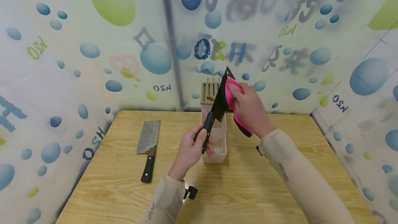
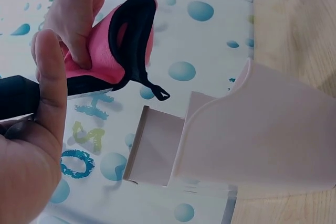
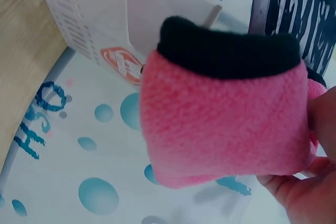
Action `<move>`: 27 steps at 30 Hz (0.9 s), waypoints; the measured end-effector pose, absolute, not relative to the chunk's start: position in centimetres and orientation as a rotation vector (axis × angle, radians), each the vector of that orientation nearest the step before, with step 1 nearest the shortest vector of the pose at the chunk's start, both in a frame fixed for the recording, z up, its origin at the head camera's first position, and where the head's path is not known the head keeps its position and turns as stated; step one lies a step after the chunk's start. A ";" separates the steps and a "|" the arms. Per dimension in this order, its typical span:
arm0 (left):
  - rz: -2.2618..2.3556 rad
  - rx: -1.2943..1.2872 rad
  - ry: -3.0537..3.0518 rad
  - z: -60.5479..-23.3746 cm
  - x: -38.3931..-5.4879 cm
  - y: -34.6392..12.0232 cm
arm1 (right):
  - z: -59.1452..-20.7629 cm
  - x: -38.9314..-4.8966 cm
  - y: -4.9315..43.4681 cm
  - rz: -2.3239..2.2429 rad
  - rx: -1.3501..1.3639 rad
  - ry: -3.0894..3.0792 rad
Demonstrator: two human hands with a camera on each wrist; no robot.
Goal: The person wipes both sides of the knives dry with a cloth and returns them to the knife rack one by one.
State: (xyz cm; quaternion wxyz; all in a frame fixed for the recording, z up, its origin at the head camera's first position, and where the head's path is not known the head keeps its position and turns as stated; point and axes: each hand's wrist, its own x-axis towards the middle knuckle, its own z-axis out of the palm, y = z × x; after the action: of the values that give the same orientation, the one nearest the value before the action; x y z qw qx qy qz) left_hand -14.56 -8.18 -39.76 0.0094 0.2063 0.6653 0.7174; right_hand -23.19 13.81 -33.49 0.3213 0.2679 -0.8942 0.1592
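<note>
My left hand (image 1: 188, 149) grips the black riveted handle of a kitchen knife (image 1: 208, 127), its dark blade tilted up and away to the right. In my right hand (image 1: 251, 108) a pink cloth (image 1: 230, 94) with black edging is pinched against the blade, covering part of it. A loose end of the cloth hangs below that hand. The right wrist view shows the cloth (image 3: 226, 119) close up, and beyond it a piece of the blade (image 3: 310, 22) with dark and light stripes. In the left wrist view, fingers hold the cloth (image 2: 102, 43) along the blade.
Behind the knife stands a pale knife holder (image 1: 214, 158) with a slotted tan top and open front compartments. A cleaver (image 1: 148, 139) with a black handle lies on the left of the wooden table (image 1: 102, 182). A patterned sheet (image 1: 118, 54) hangs round the back and sides.
</note>
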 end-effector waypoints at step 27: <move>2.145 0.725 2.144 -39.8 -14.3 -8.2 | -30.5 -24.6 14.6 0.221 0.655 -2.579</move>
State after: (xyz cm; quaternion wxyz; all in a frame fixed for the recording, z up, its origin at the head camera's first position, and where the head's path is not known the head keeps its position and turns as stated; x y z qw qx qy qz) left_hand -14.32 -8.21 -39.83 0.0115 0.2325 0.6875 0.6878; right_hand -24.55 14.60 -30.54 0.2337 0.2387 -0.9391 0.0804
